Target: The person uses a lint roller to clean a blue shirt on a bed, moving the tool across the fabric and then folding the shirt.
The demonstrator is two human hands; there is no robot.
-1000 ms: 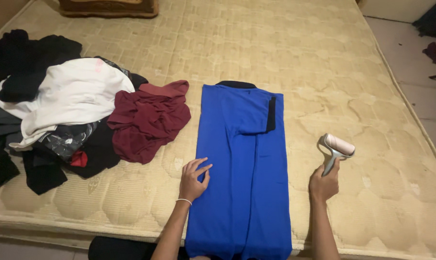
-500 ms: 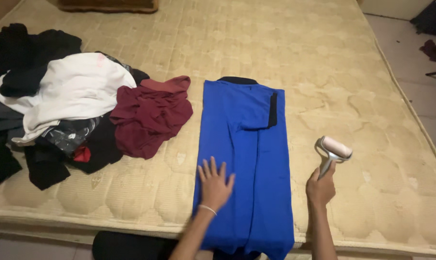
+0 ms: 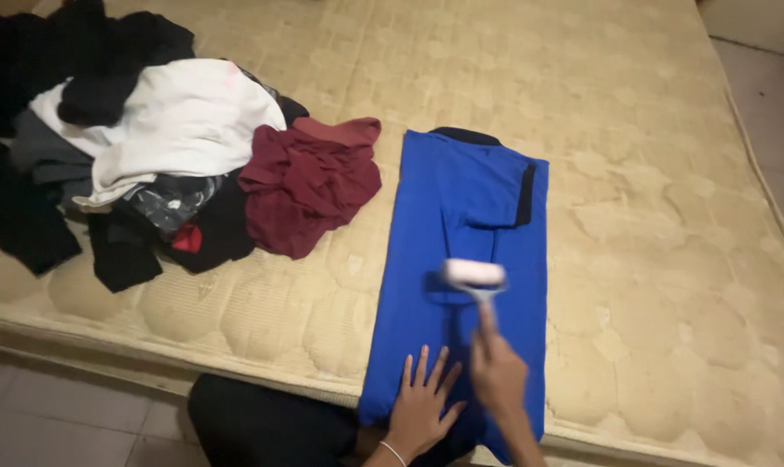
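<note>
Gripping the grey handle of a white-drum lint roller (image 3: 473, 275), the right hand (image 3: 498, 376) has its fingers wrapped fully around the stem, so the tool is firmly held. The left hand (image 3: 421, 410) lies flat, fingers spread and holding nothing, pressing on the near end of the folded bright-blue polo shirt with a dark collar (image 3: 466, 259).

From the head view, the change is plain: half a second ago the roller stood off to the right of the shirt above the bare mattress, and the left hand sat higher up on the cloth. Now the roller has crossed over and its drum rests on the middle of the blue fabric, while the left hand has slid back toward the near hem. I judge that the cloth is being pinned down so the roller can run over it without dragging it along.

The shirt lies as a long narrow strip on the cream quilted mattress (image 3: 668, 216), its long axis running near to far with a slight lean to the right; the collar points to the far side and a folded sleeve lies across the far right part. The roller's drum lies crosswise to that axis, its handle pointing near.

To the left sits a crumpled maroon garment (image 3: 310, 183), just beside the shirt, and beyond it a heap of white and black clothes (image 3: 124, 138).
</note>
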